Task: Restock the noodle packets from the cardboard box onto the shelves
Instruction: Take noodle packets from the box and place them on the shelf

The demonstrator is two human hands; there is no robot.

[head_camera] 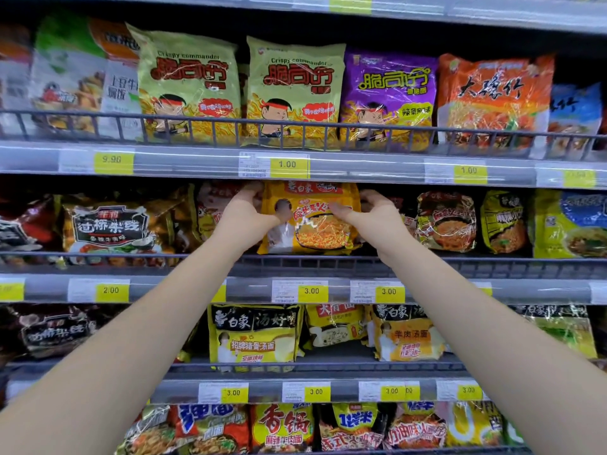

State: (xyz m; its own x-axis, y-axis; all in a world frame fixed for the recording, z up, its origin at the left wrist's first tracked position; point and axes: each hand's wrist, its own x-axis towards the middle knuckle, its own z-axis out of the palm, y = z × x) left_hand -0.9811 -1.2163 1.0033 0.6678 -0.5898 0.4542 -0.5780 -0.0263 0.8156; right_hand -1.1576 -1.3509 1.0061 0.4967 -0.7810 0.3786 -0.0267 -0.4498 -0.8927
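A yellow-orange noodle packet (317, 224) stands upright on the second shelf (328, 262), behind the wire rail. My left hand (244, 215) grips its upper left edge, fingers curled over the top corner. My right hand (371, 210) holds its upper right edge, thumb pressed on the front. Both arms reach up from the bottom corners of the view. The cardboard box is not in view.
Green and purple snack-noodle packets (295, 93) fill the shelf above. A dark packet (111, 224) stands left of my hands and brown-yellow packets (446, 221) right. Lower shelves (295, 367) hold more yellow packets, with a gap between them. Yellow price tags line every shelf edge.
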